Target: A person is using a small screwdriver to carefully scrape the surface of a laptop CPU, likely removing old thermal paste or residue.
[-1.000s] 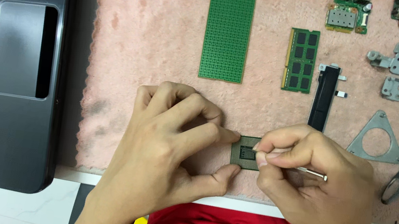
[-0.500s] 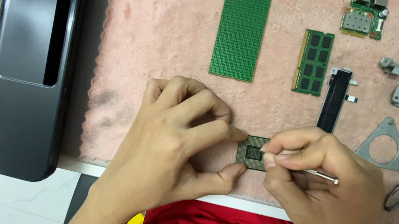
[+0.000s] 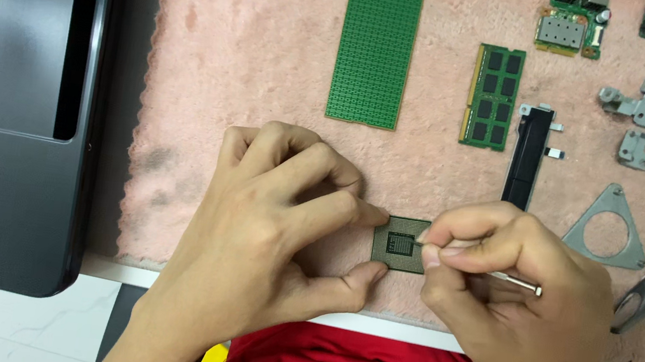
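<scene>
Right now your left hand (image 3: 268, 215) pinches the square processor chip (image 3: 401, 244) flat on the pink mat (image 3: 256, 56) between finger and thumb. Your right hand (image 3: 507, 288) grips a thin metal tool (image 3: 513, 279), lying left-right, tip on the chip's centre. Beyond your fingers lie a green perforated board (image 3: 374, 53), a memory module (image 3: 492, 97) and a black bar (image 3: 527, 156), well apart.
</scene>
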